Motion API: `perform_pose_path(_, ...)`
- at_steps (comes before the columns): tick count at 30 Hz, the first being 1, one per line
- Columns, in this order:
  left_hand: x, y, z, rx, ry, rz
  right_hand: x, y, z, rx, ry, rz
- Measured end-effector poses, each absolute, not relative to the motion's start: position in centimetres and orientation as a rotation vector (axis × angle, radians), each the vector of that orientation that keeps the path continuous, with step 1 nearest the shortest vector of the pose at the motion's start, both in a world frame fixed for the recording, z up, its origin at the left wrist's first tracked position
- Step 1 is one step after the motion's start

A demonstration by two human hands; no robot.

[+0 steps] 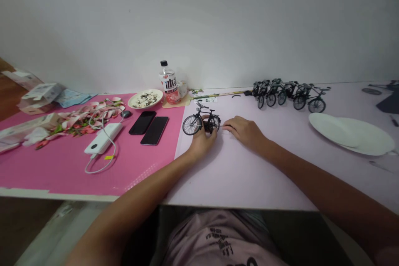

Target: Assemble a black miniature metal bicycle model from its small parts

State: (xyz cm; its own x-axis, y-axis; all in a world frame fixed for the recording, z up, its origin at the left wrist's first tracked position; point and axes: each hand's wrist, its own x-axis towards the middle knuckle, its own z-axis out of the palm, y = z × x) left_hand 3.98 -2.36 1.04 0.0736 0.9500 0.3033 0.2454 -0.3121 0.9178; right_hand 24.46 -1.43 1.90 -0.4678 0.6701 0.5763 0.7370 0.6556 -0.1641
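Note:
A small black model bicycle [192, 125] stands upright near the middle of the table, its front wheel toward the left. My left hand [202, 140] is closed around its lower rear part, with fingers partly hidden behind the frame and rear wheel. Just right of the rear wheel, my right hand [242, 129] rests low over the table with its fingers pinched together. A thin, pale, rod-like piece [223, 126] runs from those fingertips toward the rear wheel hub; its kind is too small to tell.
Several finished-looking model bicycles [282, 93] stand at the back right. White plates [364, 135] lie at right. On the pink left side are two phones [155, 130], a white power bank [103, 138] with cable, petals [81, 118], a bowl of small parts [145, 99] and a drink bottle [170, 85].

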Motion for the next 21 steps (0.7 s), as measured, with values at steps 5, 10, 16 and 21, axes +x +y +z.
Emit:
perform_pose_path(5,3.7,-2.3,1.0,1.739,1.222,1.278,24.4,-1.6,1.6,-1.128,-2.363,-0.343)
perform_pose_path(10,3.8,-2.7,1.0,1.775,1.230,1.298,24.1,-1.8,0.3,-1.305,-2.310,-0.279)
perform_pose_path(16,4.0,-3.0,1.5,1.820,1.182,1.327,24.0,-2.2,0.1,-1.327,-2.216,-0.084)
perform_pose_path(21,4.0,-3.4,2.0,1.760,1.218,1.301,23.5,-2.7,0.4,-1.328,-2.155,0.098)
